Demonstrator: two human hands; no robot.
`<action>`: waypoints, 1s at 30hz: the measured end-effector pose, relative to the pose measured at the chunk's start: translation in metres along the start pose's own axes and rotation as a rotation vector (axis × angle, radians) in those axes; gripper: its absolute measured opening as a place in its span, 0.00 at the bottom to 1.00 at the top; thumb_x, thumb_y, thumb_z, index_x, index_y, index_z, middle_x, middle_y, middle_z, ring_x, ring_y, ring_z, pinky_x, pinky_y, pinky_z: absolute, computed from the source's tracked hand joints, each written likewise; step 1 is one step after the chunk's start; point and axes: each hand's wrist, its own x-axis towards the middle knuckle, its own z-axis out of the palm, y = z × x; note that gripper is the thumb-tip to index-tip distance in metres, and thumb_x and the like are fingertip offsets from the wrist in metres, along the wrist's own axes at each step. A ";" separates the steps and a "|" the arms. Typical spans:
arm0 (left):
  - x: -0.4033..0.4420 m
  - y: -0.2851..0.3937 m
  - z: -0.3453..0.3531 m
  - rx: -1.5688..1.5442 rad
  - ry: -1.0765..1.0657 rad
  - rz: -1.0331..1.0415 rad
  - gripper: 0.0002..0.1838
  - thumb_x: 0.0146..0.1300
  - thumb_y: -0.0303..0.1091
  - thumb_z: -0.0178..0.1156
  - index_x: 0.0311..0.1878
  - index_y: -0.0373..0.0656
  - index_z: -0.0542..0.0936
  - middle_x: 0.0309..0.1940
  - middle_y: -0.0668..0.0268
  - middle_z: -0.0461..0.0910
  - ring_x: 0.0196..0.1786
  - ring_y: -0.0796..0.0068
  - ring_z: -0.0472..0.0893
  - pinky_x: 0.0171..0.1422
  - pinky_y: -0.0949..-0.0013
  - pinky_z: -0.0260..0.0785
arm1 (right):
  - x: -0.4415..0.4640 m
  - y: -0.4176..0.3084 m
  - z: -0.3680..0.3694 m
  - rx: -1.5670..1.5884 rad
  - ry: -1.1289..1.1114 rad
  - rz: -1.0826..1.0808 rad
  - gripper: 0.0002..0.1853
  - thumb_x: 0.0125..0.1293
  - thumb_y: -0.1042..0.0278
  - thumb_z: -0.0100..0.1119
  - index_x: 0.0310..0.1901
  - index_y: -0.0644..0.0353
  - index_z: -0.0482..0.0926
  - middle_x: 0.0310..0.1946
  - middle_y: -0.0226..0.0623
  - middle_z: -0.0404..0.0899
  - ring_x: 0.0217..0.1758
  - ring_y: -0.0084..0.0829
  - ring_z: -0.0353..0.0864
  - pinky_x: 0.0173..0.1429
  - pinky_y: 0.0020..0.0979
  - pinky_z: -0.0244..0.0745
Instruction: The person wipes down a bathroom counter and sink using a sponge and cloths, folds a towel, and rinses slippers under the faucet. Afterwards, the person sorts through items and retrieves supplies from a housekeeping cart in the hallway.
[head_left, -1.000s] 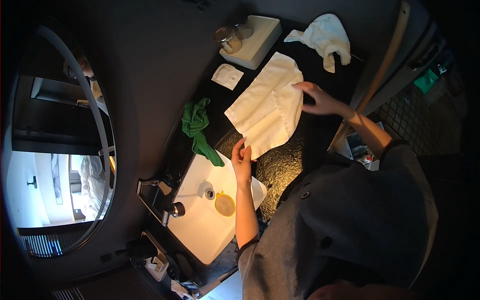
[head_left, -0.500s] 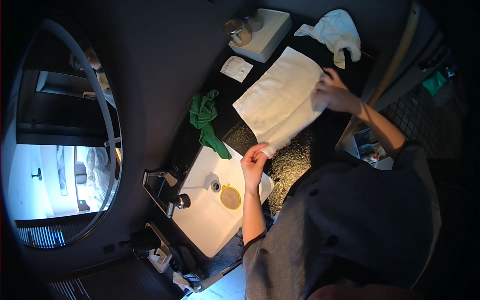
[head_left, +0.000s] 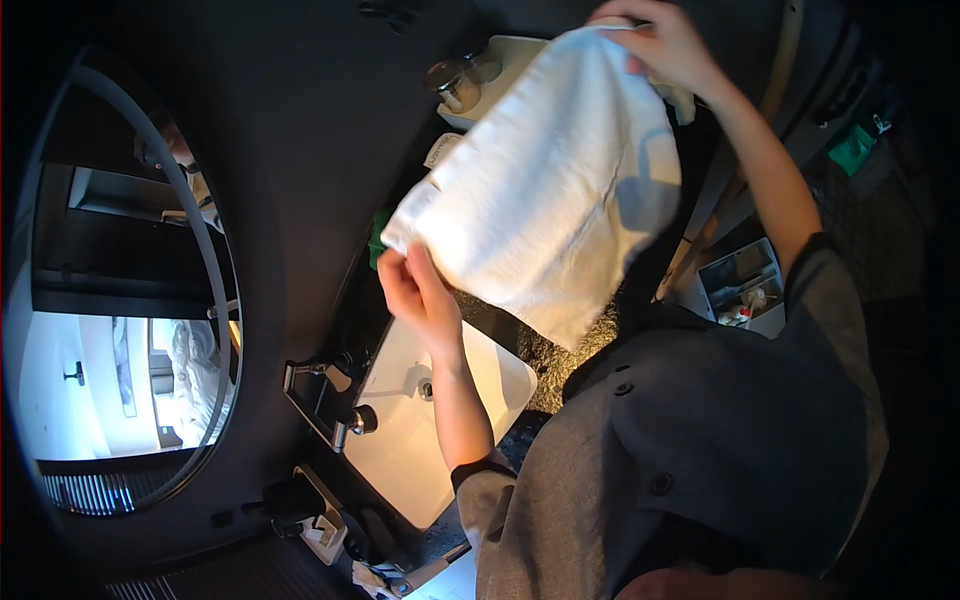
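Note:
A white cloth (head_left: 545, 185) hangs spread out in the air between my two hands, above the counter. My left hand (head_left: 420, 295) pinches its lower left corner, near the sink. At the top, my right hand (head_left: 660, 42) grips the upper edge of the cloth. Behind the cloth, only a bit of the green cloth (head_left: 377, 240) and part of a small white packet (head_left: 442, 150) show. The far white cloth (head_left: 681, 104) is mostly hidden too.
A white sink (head_left: 405, 465) with a black and metal faucet (head_left: 355, 422) lies below my left hand. A white box (head_left: 510, 55) with glasses stands at the back. A round mirror (head_left: 130, 230) hangs at left; an open bin (head_left: 745, 290) is at right.
The white cloth has been lifted off the counter and opened out toward the camera. My right hand has moved up, my left hand up and to the left. The yellow-rimmed strainer in the sink is no longer visible.

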 end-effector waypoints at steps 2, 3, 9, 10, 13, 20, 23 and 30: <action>0.022 -0.037 0.009 0.139 0.061 0.165 0.08 0.64 0.32 0.52 0.32 0.38 0.70 0.18 0.77 0.63 0.21 0.89 0.59 0.24 0.82 0.51 | 0.021 0.037 0.032 0.047 0.000 0.024 0.09 0.56 0.71 0.57 0.39 0.60 0.77 0.29 0.29 0.78 0.17 0.15 0.72 0.22 0.18 0.69; 0.026 -0.052 0.011 0.210 0.031 0.111 0.08 0.63 0.33 0.52 0.32 0.37 0.71 0.17 0.77 0.62 0.21 0.88 0.58 0.23 0.82 0.51 | 0.026 0.052 0.045 -0.068 -0.009 0.001 0.09 0.54 0.70 0.58 0.38 0.60 0.77 0.28 0.31 0.79 0.19 0.19 0.75 0.24 0.21 0.71; -0.023 -0.114 0.015 0.493 -0.270 0.270 0.13 0.51 0.30 0.61 0.39 0.36 0.73 0.35 0.56 0.72 0.37 0.62 0.72 0.39 0.65 0.66 | -0.042 0.120 0.093 -0.287 0.011 -0.118 0.25 0.53 0.67 0.58 0.55 0.56 0.67 0.61 0.48 0.55 0.61 0.47 0.60 0.60 0.36 0.59; -0.039 -0.114 0.011 0.491 -0.501 0.392 0.17 0.49 0.30 0.62 0.42 0.37 0.73 0.42 0.54 0.71 0.43 0.56 0.71 0.45 0.62 0.66 | -0.067 0.122 0.085 -0.276 -0.100 -0.057 0.27 0.54 0.66 0.57 0.57 0.56 0.64 0.64 0.48 0.48 0.64 0.47 0.55 0.63 0.37 0.55; -0.091 -0.080 0.031 0.430 -0.937 0.370 0.24 0.46 0.35 0.65 0.48 0.40 0.72 0.42 0.58 0.73 0.47 0.57 0.72 0.50 0.62 0.64 | -0.142 0.135 0.059 -0.303 -0.247 0.037 0.26 0.55 0.64 0.56 0.57 0.57 0.64 0.62 0.48 0.54 0.65 0.46 0.54 0.64 0.39 0.53; -0.124 -0.084 0.024 0.771 -1.069 0.586 0.17 0.53 0.28 0.51 0.49 0.37 0.71 0.42 0.59 0.72 0.47 0.61 0.72 0.55 0.63 0.60 | -0.228 0.112 0.022 -0.441 -0.559 -0.202 0.34 0.49 0.48 0.59 0.58 0.52 0.63 0.60 0.41 0.58 0.65 0.43 0.54 0.67 0.51 0.39; -0.106 -0.063 0.027 0.700 -1.232 0.438 0.13 0.52 0.26 0.48 0.42 0.37 0.72 0.40 0.57 0.73 0.46 0.58 0.73 0.53 0.61 0.62 | -0.231 0.110 0.023 -0.411 -0.558 -0.199 0.36 0.44 0.45 0.62 0.55 0.51 0.66 0.57 0.37 0.62 0.64 0.40 0.55 0.67 0.56 0.36; 0.037 -0.002 0.102 0.515 -1.342 -0.128 0.08 0.65 0.32 0.44 0.40 0.39 0.70 0.29 0.55 0.73 0.36 0.60 0.76 0.42 0.68 0.66 | -0.237 0.140 0.012 -0.408 -0.236 -0.168 0.13 0.42 0.72 0.59 0.34 0.52 0.75 0.35 0.28 0.73 0.48 0.32 0.71 0.66 0.51 0.46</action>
